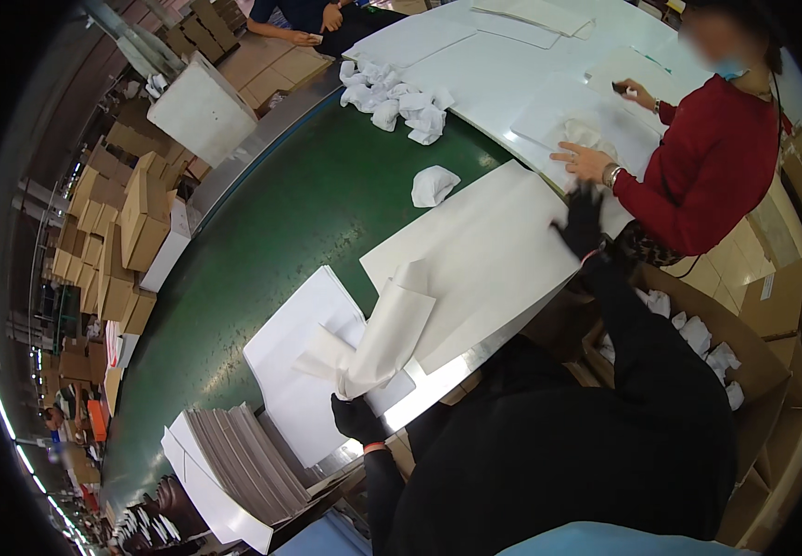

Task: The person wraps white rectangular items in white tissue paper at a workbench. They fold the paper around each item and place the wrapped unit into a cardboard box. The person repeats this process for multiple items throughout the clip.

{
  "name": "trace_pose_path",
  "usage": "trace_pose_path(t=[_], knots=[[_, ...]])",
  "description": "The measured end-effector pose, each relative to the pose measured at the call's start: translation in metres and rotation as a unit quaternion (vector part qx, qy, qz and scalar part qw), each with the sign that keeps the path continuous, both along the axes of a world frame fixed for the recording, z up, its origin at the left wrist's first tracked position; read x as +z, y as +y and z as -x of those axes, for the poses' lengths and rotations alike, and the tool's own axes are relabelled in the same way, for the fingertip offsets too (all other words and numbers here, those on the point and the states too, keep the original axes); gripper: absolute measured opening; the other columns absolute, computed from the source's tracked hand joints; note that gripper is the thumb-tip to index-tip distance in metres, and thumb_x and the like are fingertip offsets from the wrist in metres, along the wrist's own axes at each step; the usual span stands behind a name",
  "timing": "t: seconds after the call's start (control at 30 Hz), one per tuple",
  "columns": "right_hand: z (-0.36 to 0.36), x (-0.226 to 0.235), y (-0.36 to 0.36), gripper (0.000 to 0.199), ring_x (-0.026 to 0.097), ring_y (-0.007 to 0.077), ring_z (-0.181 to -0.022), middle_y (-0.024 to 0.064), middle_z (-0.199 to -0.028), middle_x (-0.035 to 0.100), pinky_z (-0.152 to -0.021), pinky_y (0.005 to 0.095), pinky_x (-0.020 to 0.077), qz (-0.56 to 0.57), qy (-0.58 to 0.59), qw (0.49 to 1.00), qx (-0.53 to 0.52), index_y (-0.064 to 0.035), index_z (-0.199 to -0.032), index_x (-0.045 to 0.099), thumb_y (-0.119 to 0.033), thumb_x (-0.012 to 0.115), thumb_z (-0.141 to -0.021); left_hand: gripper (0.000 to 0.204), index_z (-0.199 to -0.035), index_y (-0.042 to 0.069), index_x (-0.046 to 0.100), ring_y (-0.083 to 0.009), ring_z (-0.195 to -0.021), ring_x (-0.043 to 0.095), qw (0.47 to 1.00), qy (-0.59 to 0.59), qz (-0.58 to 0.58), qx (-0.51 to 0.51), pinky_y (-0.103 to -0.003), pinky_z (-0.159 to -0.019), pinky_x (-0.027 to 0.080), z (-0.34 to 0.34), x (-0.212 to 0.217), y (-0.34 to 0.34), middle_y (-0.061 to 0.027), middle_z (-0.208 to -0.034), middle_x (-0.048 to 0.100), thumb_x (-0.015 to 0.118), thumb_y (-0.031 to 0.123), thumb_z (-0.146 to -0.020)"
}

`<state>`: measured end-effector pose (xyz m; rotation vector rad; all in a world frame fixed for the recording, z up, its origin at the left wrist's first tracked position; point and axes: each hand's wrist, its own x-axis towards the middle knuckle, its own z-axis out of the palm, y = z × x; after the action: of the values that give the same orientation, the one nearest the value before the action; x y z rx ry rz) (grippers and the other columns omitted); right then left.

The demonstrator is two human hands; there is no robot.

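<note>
A rolled-up bundle of white paper [378, 341] is held at its lower end by the left hand [356, 417], which wears a black glove. The fingers are closed on the paper. The bundle lies on a white sheet [304, 371] near the table's edge, on the green table [262, 232].

The right hand [582, 222] — also in a black glove — is laid flat on the far corner of a big white sheet [475, 250], with the fingers spread apart and nothing gripped.

One small wrapped white bundle [433, 185] is seen alone on the green top, just past the big sheet. A heap of more such bundles [392, 97] is farther off. A stack of grey cards [234, 454] is seen at the lower left. A person in a red top [707, 171] is pressing a hand on white paper beside the right hand. An open brown box [698, 343] with wrapped bundles is at the right.
</note>
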<state>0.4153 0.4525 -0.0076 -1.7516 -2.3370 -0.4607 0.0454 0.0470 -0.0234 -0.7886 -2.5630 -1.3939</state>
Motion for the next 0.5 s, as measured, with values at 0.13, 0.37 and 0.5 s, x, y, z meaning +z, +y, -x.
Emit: trace_pose_path(t=[0.13, 0.37, 0.5], knots=[[0.025, -0.067, -0.030, 0.059, 0.041, 0.0410, -0.128, 0.0226, -0.135, 0.047, -0.109, 0.0529, 0.0284, 0.005, 0.250, 0.961, 0.116, -0.0009, -0.129, 0.048, -0.032, 0.068, -0.083, 0.013, -0.095, 0.004, 0.064, -0.0265, -0.079, 0.067, 1.000, 0.024, 0.003, -0.004, -0.036, -0.070, 0.051, 0.004, -0.007, -0.002, -0.0110, -0.086, 0.068, 0.067, 0.010, -0.084], [0.021, -0.060, -0.028, 0.053, 0.042, 0.0403, -0.127, 0.0220, -0.132, 0.049, -0.109, 0.0503, 0.0300, -0.007, 0.253, 0.961, 0.115, -0.0020, -0.126, 0.051, -0.031, 0.067, -0.084, 0.025, -0.110, 0.004, 0.064, -0.0246, -0.095, 0.067, 0.998, -0.030, 0.048, -0.024, -0.036, -0.080, 0.051, 0.005, -0.005, 0.000, -0.0114, -0.102, 0.070, 0.056, 0.003, -0.086], [0.015, -0.061, -0.020, 0.051, 0.043, 0.0396, -0.126, 0.0214, -0.133, 0.049, -0.107, 0.0478, 0.0335, -0.015, 0.266, 0.954, 0.136, -0.0046, -0.126, 0.052, -0.028, 0.069, -0.084, 0.013, -0.098, 0.004, 0.065, -0.0275, -0.081, 0.068, 0.998, 0.044, 0.032, 0.006, -0.036, -0.071, 0.052, 0.007, -0.013, 0.002, -0.0119, -0.088, 0.069, 0.064, 0.010, -0.086]])
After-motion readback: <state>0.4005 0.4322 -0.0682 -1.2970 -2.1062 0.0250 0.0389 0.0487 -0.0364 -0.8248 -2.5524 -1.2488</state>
